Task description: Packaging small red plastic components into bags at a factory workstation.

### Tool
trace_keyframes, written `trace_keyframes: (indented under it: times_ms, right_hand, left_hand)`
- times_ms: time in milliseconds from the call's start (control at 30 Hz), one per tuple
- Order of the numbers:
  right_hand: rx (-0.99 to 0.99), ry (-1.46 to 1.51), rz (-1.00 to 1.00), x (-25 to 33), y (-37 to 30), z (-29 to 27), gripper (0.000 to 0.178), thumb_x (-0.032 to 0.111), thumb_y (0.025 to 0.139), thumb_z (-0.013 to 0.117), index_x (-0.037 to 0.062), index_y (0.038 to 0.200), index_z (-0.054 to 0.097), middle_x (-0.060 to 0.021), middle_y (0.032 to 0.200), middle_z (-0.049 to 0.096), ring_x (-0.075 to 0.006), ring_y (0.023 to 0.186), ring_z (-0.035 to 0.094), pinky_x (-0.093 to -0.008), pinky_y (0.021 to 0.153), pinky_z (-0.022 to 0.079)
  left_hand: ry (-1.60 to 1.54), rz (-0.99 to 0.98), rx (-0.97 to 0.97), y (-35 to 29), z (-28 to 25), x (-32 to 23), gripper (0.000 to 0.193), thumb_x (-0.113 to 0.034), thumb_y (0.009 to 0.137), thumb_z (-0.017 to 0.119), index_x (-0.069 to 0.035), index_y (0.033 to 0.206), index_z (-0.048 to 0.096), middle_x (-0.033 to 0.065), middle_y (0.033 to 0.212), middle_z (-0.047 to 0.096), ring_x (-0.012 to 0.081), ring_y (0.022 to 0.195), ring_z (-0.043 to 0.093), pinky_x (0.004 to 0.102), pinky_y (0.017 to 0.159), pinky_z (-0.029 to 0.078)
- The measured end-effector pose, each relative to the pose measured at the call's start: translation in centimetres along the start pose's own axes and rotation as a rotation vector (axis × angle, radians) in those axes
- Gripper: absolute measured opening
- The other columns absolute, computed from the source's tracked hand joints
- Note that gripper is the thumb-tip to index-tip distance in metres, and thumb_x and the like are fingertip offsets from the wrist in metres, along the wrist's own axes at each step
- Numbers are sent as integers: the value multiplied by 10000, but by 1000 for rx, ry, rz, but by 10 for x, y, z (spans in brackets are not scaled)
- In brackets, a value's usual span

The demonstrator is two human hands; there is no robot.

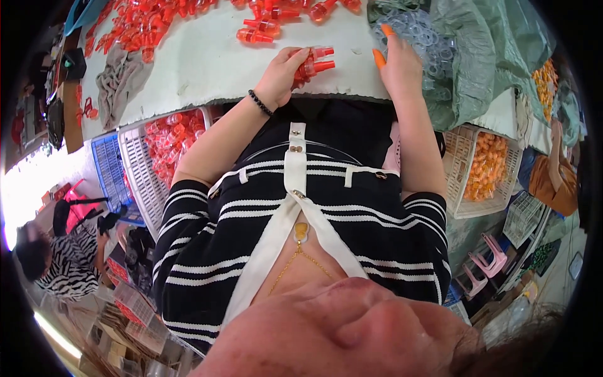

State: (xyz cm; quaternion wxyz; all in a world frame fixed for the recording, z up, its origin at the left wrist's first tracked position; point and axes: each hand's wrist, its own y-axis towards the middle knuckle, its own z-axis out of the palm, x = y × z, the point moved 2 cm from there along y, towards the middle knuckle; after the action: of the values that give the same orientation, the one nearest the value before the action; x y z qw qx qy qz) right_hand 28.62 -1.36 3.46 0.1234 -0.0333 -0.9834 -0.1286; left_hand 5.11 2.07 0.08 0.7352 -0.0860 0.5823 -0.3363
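Note:
My left hand (282, 74) is closed around a few red translucent plastic caps (316, 63) at the near edge of the white table (207, 63). A dark bead bracelet sits on that wrist. My right hand (397, 63), with orange nails, rests with spread fingers on a pile of clear plastic rings (418, 31) lying in a green plastic bag (483, 56) at the table's right end. Many more red caps (151, 22) are scattered along the far part of the table.
A white crate of red caps (166, 147) stands under the table at left, beside a blue crate (110, 166). A white basket of orange parts (483, 166) stands at right. A grey cloth (119, 78) lies on the table. Another person in stripes (63, 264) sits far left.

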Motion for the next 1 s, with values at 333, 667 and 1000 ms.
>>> trace_keyframes:
  times_ms: [333,667,1000]
  right_hand:
    - [166,1147,-69,68,-31,23,277,93,860,656,29,1118,579,-100,991,596,-204,797,625,-296,694,520]
    - [498,1498,313,64,-46,72,248,242,932,576,18,1034,600,-49,810,608,-135,691,601,-269,633,507]
    - [484,1476,236,83,-49,59,276,163,945,550,35,1189,528,-38,913,608,-108,725,578,-267,640,503]
  left_hand:
    - [43,-12,-70,-2,9,-7,372,-325,944,552,-4,1131,527,35,803,597,110,639,553,230,538,448]
    - [725,677,-219,-25,10,-10,403,-275,891,626,24,1129,498,186,895,630,275,784,645,344,668,521]
    - [662,633,-248,-38,-9,-4,457,-233,861,662,-9,1199,452,231,981,626,353,906,645,384,772,523]
